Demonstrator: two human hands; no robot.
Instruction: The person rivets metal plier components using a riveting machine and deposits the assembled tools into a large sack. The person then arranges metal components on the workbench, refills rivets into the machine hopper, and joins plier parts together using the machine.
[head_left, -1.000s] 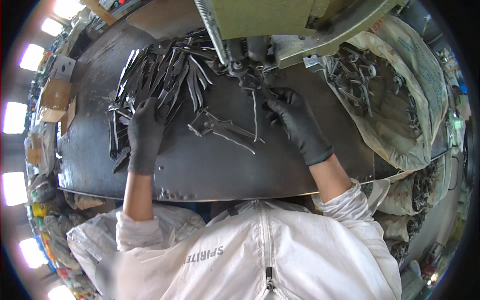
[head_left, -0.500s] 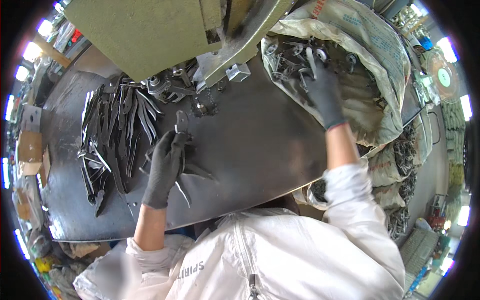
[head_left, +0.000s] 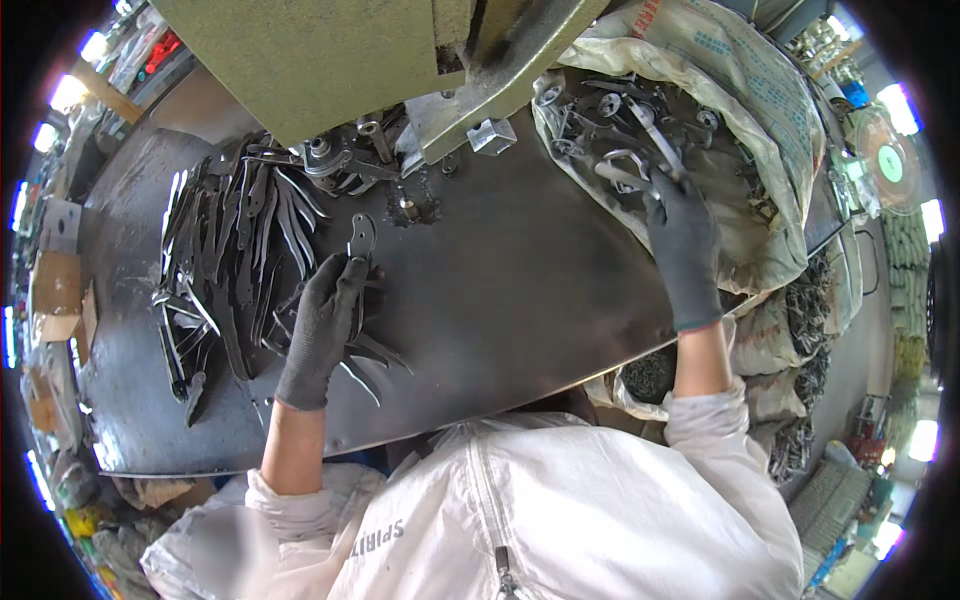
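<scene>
My left hand (head_left: 318, 335), in a dark grey glove, is closed around several flat curved metal levers. One lever's rounded end with holes (head_left: 362, 235) sticks up past the fingertips, and other curved ends (head_left: 366, 378) fan out below the palm. Over the near edge of a white woven sack (head_left: 590, 190), my gloved right hand (head_left: 686, 245) is closed on a metal part with a long pale arm (head_left: 655, 135). A looped metal piece (head_left: 622, 172) lies by its fingertips; whether it too is held, I cannot tell. More metal parts with round discs (head_left: 610, 104) lie in the sack.
A heap of dark curved levers (head_left: 235, 235) covers the left of the metal table (head_left: 500, 300). A green machine body (head_left: 310, 60) overhangs the far side, with small metal parts (head_left: 340, 160) beneath it. A short metal pin (head_left: 408, 208) stands on the tabletop. Filled sacks (head_left: 775, 345) stand at right.
My right hand has drawn back toward me and slightly right, pulling the long-armed metal part with it. My left hand stays near its place, still holding the levers.
</scene>
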